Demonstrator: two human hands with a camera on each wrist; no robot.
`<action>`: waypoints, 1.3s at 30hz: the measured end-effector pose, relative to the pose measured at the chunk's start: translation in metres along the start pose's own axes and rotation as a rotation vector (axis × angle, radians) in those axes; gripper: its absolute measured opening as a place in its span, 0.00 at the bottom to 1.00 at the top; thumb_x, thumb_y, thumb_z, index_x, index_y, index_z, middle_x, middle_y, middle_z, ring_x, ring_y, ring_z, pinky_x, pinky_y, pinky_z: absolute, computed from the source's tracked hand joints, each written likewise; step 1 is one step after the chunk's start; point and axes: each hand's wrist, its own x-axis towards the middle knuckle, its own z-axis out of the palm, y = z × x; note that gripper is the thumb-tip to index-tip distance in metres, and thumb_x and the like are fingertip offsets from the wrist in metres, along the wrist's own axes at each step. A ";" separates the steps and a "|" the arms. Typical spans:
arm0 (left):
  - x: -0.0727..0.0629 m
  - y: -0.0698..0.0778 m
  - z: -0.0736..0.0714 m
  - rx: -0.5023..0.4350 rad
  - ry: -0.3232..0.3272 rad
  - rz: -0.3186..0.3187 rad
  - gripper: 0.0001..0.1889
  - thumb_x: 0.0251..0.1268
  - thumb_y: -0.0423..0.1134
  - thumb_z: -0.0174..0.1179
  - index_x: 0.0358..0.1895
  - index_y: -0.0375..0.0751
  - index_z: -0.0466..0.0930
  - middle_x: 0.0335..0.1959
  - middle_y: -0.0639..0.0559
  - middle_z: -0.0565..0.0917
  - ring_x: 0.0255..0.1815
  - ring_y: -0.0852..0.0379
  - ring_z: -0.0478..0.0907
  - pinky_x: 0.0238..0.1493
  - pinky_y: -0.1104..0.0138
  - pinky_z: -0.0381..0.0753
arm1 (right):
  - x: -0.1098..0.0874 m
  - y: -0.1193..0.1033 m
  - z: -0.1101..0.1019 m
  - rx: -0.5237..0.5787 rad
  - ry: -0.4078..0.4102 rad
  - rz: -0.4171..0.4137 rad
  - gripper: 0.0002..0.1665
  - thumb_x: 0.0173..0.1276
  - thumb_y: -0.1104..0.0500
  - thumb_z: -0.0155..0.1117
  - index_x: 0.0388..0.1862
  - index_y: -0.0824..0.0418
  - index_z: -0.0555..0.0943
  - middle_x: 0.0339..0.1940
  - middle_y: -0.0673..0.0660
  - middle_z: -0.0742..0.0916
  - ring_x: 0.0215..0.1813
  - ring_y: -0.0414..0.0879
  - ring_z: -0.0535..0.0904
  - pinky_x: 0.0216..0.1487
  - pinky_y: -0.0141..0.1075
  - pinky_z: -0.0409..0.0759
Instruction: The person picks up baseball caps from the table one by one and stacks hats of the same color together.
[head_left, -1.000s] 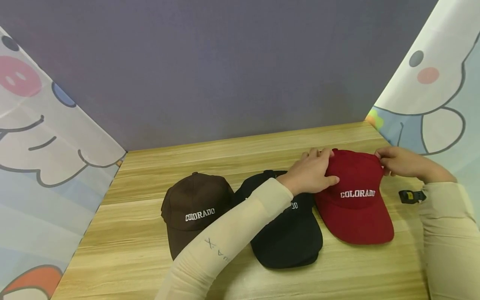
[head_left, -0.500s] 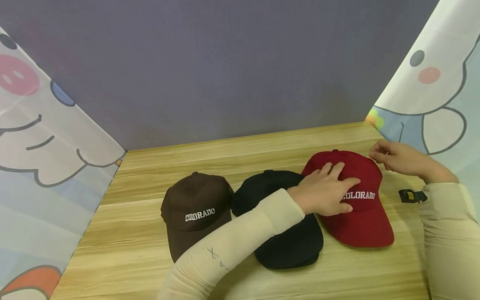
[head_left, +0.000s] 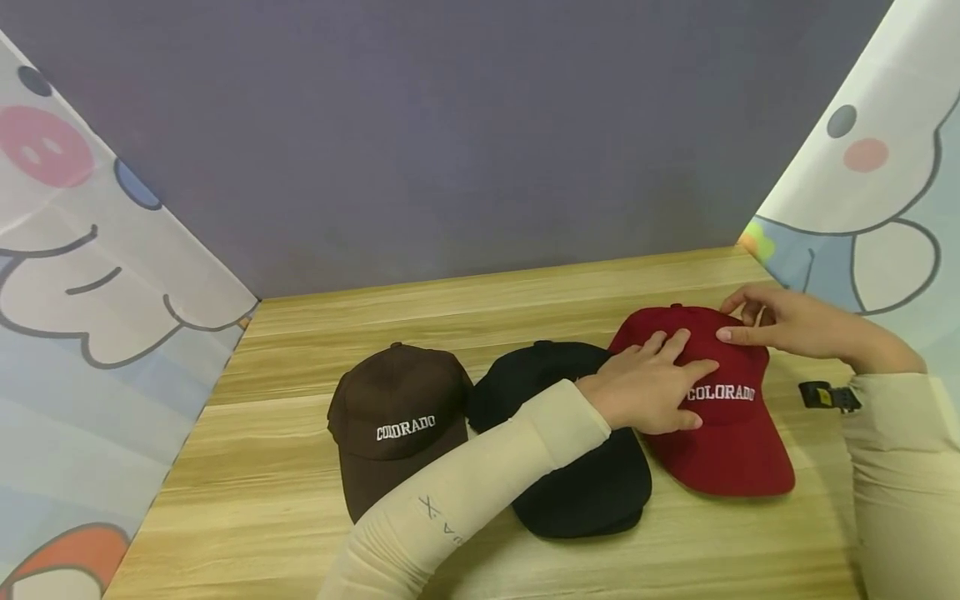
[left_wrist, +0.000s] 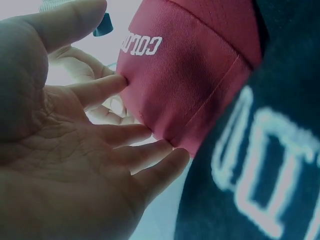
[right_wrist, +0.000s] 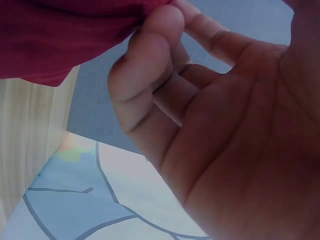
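A red baseball cap (head_left: 738,454) with white COLORADO lettering lies at the right of the table, brim toward me. My left hand (head_left: 648,387) rests on the left side of its crown with fingers spread; the left wrist view shows those fingertips (left_wrist: 167,147) against the red cloth. At the crown's upper right, my right hand (head_left: 795,325) pinches the cloth, thumb on the front and bent fingers (right_wrist: 145,65) at its edge. The left forearm partly covers a black baseball cap (head_left: 585,492). Left of that sits a brown baseball cap (head_left: 397,392), also lettered COLORADO.
The wood-grain table (head_left: 247,467) meets a grey back wall (head_left: 480,150). Cartoon-printed panels (head_left: 900,158) stand at both sides. A small black device (head_left: 828,397) with a yellow mark shows beside the right sleeve (head_left: 900,475).
My left hand has moved right and down onto the red cap's front. The right hand drew slightly away from the cap's edge, then came back left with its thumb over the crown.
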 end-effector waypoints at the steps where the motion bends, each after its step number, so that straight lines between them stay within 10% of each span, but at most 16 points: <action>1: 0.000 -0.001 0.000 0.000 -0.002 0.002 0.40 0.71 0.68 0.53 0.80 0.79 0.44 0.86 0.62 0.35 0.87 0.58 0.37 0.83 0.65 0.51 | 0.000 0.001 0.000 0.001 -0.005 0.004 0.25 0.72 0.51 0.68 0.58 0.66 0.77 0.39 0.56 0.81 0.33 0.40 0.76 0.33 0.34 0.75; 9: -0.018 -0.019 0.003 0.011 0.054 0.032 0.37 0.72 0.66 0.53 0.81 0.74 0.50 0.86 0.59 0.42 0.87 0.59 0.37 0.84 0.62 0.49 | 0.000 0.003 0.002 0.019 -0.028 0.012 0.24 0.73 0.51 0.66 0.60 0.65 0.77 0.38 0.56 0.82 0.34 0.41 0.77 0.33 0.34 0.76; 16: -0.057 -0.050 0.003 0.053 0.242 0.061 0.35 0.74 0.60 0.56 0.81 0.62 0.57 0.85 0.51 0.51 0.87 0.51 0.43 0.84 0.57 0.51 | 0.000 0.002 0.000 0.020 -0.023 -0.017 0.22 0.74 0.53 0.65 0.59 0.65 0.77 0.37 0.56 0.82 0.33 0.39 0.77 0.33 0.34 0.75; 30: -0.130 -0.148 0.000 0.016 0.684 -0.043 0.26 0.74 0.47 0.62 0.71 0.47 0.73 0.74 0.44 0.72 0.79 0.44 0.64 0.81 0.48 0.57 | 0.003 -0.002 -0.001 -0.029 -0.022 -0.002 0.24 0.73 0.50 0.67 0.59 0.63 0.78 0.40 0.55 0.83 0.35 0.40 0.78 0.34 0.34 0.75; 39: -0.158 -0.200 0.004 -0.052 0.772 -0.165 0.24 0.72 0.44 0.65 0.68 0.42 0.77 0.65 0.45 0.81 0.71 0.44 0.73 0.77 0.43 0.61 | 0.002 -0.015 0.005 -0.113 0.151 -0.111 0.15 0.68 0.55 0.72 0.49 0.60 0.82 0.34 0.51 0.83 0.30 0.34 0.75 0.32 0.33 0.74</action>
